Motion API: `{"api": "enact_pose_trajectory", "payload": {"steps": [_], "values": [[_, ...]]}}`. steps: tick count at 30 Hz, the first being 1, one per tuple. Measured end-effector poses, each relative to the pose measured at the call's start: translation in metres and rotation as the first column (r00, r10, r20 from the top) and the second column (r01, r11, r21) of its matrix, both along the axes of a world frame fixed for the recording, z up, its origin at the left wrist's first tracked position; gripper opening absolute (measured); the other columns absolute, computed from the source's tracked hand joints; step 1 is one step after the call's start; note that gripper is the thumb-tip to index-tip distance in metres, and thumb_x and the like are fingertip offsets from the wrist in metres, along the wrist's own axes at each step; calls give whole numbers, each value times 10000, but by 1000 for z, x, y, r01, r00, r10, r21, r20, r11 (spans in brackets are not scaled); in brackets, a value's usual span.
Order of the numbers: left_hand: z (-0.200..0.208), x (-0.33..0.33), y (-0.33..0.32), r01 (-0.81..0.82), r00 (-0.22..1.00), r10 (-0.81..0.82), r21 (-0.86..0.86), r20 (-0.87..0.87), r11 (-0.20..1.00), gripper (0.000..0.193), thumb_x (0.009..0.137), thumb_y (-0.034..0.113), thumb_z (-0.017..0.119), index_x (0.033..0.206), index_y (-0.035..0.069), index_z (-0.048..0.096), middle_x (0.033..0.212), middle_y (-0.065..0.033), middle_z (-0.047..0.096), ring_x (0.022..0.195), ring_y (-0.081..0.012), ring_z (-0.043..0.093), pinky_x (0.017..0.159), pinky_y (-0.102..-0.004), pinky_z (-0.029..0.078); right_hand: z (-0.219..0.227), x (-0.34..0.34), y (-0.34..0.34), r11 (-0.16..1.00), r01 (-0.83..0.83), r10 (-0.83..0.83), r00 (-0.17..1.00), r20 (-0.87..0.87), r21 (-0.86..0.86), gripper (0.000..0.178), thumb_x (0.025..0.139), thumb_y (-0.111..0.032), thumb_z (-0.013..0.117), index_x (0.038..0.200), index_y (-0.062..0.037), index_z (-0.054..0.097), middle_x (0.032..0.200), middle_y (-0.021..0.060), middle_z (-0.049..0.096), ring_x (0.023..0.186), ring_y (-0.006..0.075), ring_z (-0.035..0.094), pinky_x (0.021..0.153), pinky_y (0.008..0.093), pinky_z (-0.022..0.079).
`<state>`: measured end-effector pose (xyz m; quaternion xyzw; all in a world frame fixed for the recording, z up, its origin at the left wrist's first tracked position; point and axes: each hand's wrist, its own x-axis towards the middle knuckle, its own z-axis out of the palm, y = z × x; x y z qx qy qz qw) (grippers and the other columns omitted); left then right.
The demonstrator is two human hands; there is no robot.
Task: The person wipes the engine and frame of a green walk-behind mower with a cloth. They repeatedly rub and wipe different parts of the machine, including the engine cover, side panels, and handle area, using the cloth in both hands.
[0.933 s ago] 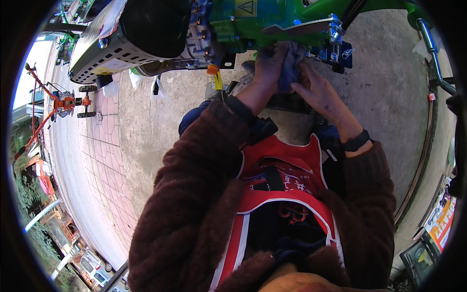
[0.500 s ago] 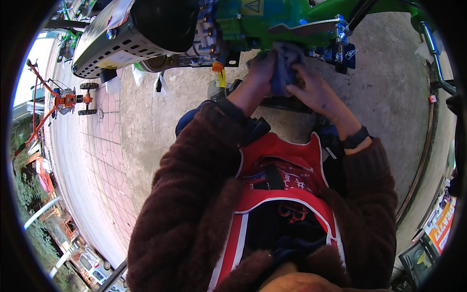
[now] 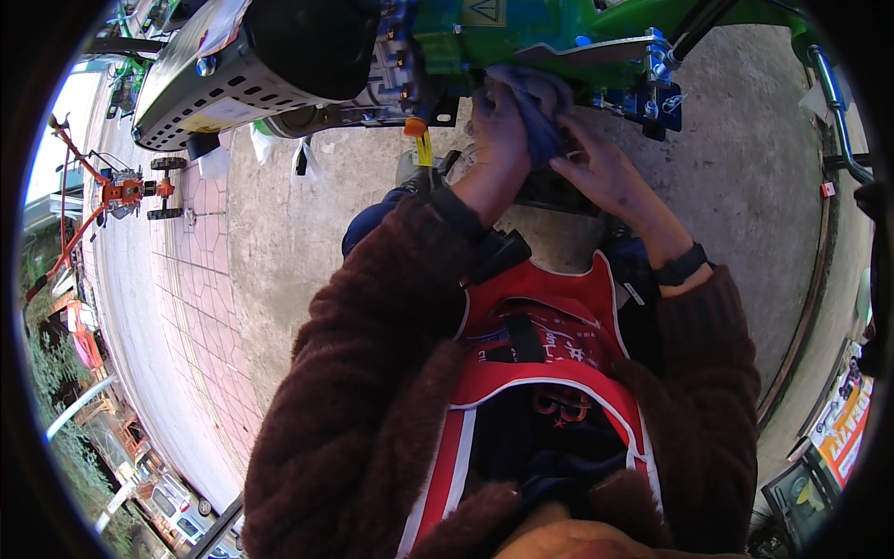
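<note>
A crumpled blue-grey cloth (image 3: 540, 116) is bunched between my two hands, just below the green body (image 3: 521, 51) of a machine. My left hand (image 3: 500, 126) is closed on the cloth's left side, the fingers pointing up toward the green casing. On the right side my right hand (image 3: 596, 168) also grips it, with the thumb and fingertips against its lower edge. The cloth's upper part lies up against the underside of the casing; whether it presses there I cannot tell. Folds of cloth hide some fingertips.
Left of the casing is an engine with a perforated metal guard (image 3: 223, 102) and an orange cap (image 3: 414, 128). A metal bracket with bolts (image 3: 656, 93) juts out at the right. An orange tiller (image 3: 121, 193) stands farther left on the paving. Concrete floor (image 3: 289, 224) lies below.
My left hand has shifted slightly, its back turning more into view. The cloth has spread up and to the left against the casing. My right hand has barely moved.
</note>
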<state>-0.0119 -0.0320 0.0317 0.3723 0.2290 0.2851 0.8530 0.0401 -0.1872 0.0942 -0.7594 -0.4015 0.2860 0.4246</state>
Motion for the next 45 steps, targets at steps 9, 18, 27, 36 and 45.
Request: {"api": "enact_pose_trajectory", "payload": {"steps": [9,18,27,36,45], "values": [[-16,19,-13,9,1000,-7,193,-11,981,267,1074,268,362,1184,38,442,958,-160,615,813,-260,649,674,-383,575,5,5,-19,1000,-11,12,999,-45,4,612,913,-192,674,1441,-56,398,1166,221,659,1056,311,675,902,396,522],[4,16,-27,-14,989,68,379,-130,925,287,981,249,581,1115,-5,565,976,-117,653,865,-172,613,744,-320,502,11,4,-18,997,7,-10,999,-43,-73,615,913,-178,665,1435,-37,372,1155,223,659,1039,328,679,903,408,518],[4,14,-13,76,975,49,525,-219,847,335,935,250,608,1117,-31,580,997,-191,663,880,-252,640,776,-376,510,4,2,-9,997,-4,4,1000,10,-72,583,901,-219,672,1379,-27,399,1119,241,661,1023,359,677,878,432,519],[-11,0,10,-87,946,186,344,-267,935,292,1040,276,453,1098,8,555,960,-116,642,836,-194,632,733,-335,527,12,-7,10,999,-30,33,993,117,-32,565,887,-228,686,1374,-48,462,1146,239,638,986,349,666,850,404,526],[14,-12,19,-114,986,116,24,-123,993,366,1063,327,375,1213,23,511,1118,-173,634,949,-267,672,785,-376,570,0,-9,19,997,-74,74,996,40,12,596,894,-200,681,1422,-62,440,1177,233,634,1000,322,672,853,394,529]]}}
